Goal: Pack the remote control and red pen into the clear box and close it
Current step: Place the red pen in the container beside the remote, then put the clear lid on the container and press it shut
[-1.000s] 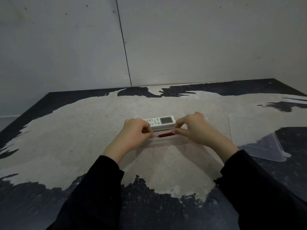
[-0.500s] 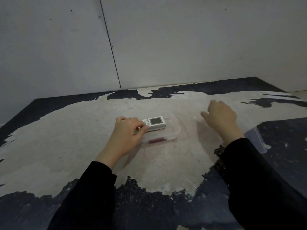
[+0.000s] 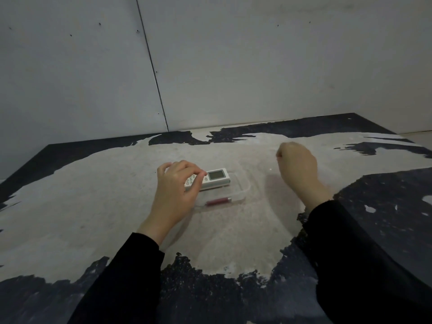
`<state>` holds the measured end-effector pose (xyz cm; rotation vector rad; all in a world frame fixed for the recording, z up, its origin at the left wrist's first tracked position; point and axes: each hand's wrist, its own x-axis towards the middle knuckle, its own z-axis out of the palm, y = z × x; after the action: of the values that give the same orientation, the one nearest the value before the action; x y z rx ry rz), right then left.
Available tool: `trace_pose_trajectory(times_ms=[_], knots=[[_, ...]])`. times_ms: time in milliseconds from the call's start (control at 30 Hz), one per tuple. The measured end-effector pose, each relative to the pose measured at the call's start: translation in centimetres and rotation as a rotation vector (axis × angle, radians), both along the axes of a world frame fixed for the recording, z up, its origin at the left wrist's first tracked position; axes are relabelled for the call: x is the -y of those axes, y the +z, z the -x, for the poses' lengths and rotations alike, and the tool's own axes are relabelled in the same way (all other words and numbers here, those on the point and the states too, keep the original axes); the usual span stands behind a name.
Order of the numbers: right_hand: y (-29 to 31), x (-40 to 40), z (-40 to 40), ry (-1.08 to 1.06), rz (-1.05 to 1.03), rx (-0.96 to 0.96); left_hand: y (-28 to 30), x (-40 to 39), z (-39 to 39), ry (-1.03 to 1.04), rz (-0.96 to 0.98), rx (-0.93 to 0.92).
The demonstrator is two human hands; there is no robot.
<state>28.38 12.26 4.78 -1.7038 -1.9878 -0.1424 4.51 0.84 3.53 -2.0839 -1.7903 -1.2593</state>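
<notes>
The clear box (image 3: 246, 191) lies flat on the table in the middle of the head view. Inside it, the white remote control (image 3: 217, 177) lies along the far side, screen to the right. The red pen (image 3: 218, 201) lies along the near side. My left hand (image 3: 175, 190) covers the remote's left end, fingers curled over its buttons. My right hand (image 3: 298, 164) is to the right of the box, apart from it, knuckles up and fingers curled under. What those fingers touch is hidden. I cannot make out the clear lid.
The table (image 3: 93, 206) has a worn pale top with dark patches along its edges. A grey panelled wall (image 3: 233, 66) stands close behind it. My black sleeves (image 3: 362, 253) fill the lower corners.
One second ago both hands held the red pen over the box. The pen now lies in the box. My left hand went onto the remote and my right hand swung out to the right.
</notes>
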Motion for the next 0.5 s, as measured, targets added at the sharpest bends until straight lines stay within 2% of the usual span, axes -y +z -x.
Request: trace_pose_trajectory(times_ms=[100,233,367,500], knots=[[1.5,1.8,2.1,0.355,-0.219,-0.043,0.0,0.0,-0.3,-0.020,-0.020,0.085],[3.3,4.9,4.2,0.736,-0.426,0.075,0.3,0.0,-0.9,-0.048,-0.004,0.118],[3.4,6.8,5.7,0.856,-0.487,0.082,0.9,0.1,-0.8,-0.015,-0.065,0.096],[3.3,6.2,5.2,0.833,-0.498,-0.008,1.5,0.5,-0.2,-0.050,-0.149,0.211]])
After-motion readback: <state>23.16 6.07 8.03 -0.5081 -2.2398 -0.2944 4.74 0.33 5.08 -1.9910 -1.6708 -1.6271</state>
